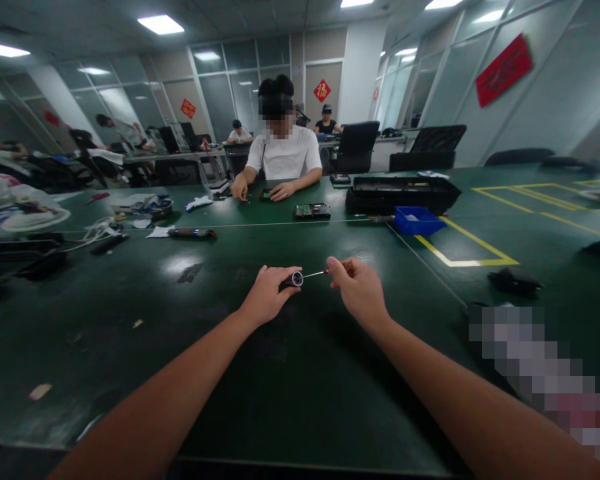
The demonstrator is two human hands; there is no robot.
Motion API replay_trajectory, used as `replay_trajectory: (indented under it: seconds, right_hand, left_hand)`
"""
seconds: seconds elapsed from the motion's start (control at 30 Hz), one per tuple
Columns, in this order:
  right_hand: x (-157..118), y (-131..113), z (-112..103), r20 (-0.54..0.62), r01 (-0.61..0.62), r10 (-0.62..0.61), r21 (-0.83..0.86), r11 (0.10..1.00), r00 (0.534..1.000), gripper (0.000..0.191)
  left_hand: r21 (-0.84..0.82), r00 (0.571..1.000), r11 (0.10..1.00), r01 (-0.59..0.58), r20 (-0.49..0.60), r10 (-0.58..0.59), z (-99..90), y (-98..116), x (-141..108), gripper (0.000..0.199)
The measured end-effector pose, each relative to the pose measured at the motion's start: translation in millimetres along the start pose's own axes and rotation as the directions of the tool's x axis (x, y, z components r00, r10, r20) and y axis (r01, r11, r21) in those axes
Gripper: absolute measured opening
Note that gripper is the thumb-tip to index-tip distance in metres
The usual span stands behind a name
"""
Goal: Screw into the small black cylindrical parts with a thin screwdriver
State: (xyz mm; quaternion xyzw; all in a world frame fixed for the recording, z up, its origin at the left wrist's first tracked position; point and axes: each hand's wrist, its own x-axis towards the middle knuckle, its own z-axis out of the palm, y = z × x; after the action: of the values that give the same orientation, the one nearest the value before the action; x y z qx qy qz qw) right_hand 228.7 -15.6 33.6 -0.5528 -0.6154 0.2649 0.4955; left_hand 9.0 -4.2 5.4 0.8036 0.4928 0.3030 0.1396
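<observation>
My left hand [269, 293] is closed round a small dark cylinder [297, 279], whose pale ring-shaped end faces right and toward me. Level with it, my right hand [359, 288] grips a screwdriver [316, 274] by its reddish handle, most of which the fingers hide. The thin metal shaft points left, and its tip meets the open end of the cylinder; how deep it sits there I cannot tell. Both hands are low over the green tabletop [290, 373].
Across the table a person in a white shirt [285, 153] handles small parts. Ahead lie a circuit-board device [312, 211], a long black tray [403, 195] and a blue bin [419, 220]. A pen-like tool [192, 233] and cables [95, 233] are on the left, a black object [516, 283] on the right.
</observation>
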Motion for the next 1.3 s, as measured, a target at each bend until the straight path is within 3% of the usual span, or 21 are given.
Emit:
replay_trajectory:
  seconds: [0.07, 0.17, 0.43, 0.63, 0.77, 0.9, 1.0, 1.17, 1.3]
  right_hand:
    - [-0.9, -1.9, -1.8, -0.022, 0.033, -0.036, -0.125, 0.992, 0.999, 0.051]
    - [-1.9, -2.8, -1.3, -0.026, 0.088, -0.094, -0.183, 0.979, 0.995, 0.050]
    - [-0.3, -3.7, -1.2, 0.088, 0.127, -0.117, -0.120, 0.985, 0.989, 0.031]
    - [-3.8, 1.2, 2.3, 0.146, 0.227, -0.222, -0.017, 0.974, 0.964, 0.014]
    - [-4.6, 1.8, 3.3, 0.143, 0.163, -0.163, 0.011, 0.987, 0.976, 0.025]
    - [-2.0, -0.5, 1.8, 0.159, 0.071, -0.056, -0.088, 0.994, 0.986, 0.037]
    - [-1.2, -1.2, 2.3, 0.153, 0.058, -0.043, -0.095, 0.994, 0.987, 0.033]
    - [-4.6, -2.4, 3.7, 0.150, 0.136, -0.131, -0.023, 0.991, 0.980, 0.027]
    - [-6.2, -2.5, 5.2, 0.152, 0.091, -0.091, 0.006, 0.996, 0.984, 0.024]
  left_hand:
    - [0.005, 1.000, 1.000, 0.005, 0.004, -0.005, 0.1, -0.4, -0.4, 0.042]
    - [0.016, 1.000, 1.000, 0.005, 0.013, -0.005, 0.1, -0.8, -1.0, 0.042]
    - [0.021, 1.000, 1.000, -0.010, 0.018, 0.009, 1.0, -3.4, 0.3, 0.041]
    - [0.000, 0.999, 0.999, -0.033, -0.038, 0.033, -0.7, -4.4, 0.9, 0.040]
    - [0.007, 0.999, 0.999, -0.039, -0.024, 0.039, -0.9, -4.1, 0.5, 0.041]
    - [0.011, 0.999, 0.999, -0.030, 0.011, 0.030, -0.9, -3.9, 0.1, 0.042]
    - [0.012, 0.999, 0.999, -0.033, 0.028, 0.032, -0.3, -4.8, -0.1, 0.041]
    - [0.015, 0.998, 0.999, -0.035, 0.050, 0.035, 1.9, -7.8, -0.2, 0.041]
    - [0.014, 0.998, 1.000, -0.028, 0.050, 0.027, 2.6, -9.5, 0.9, 0.042]
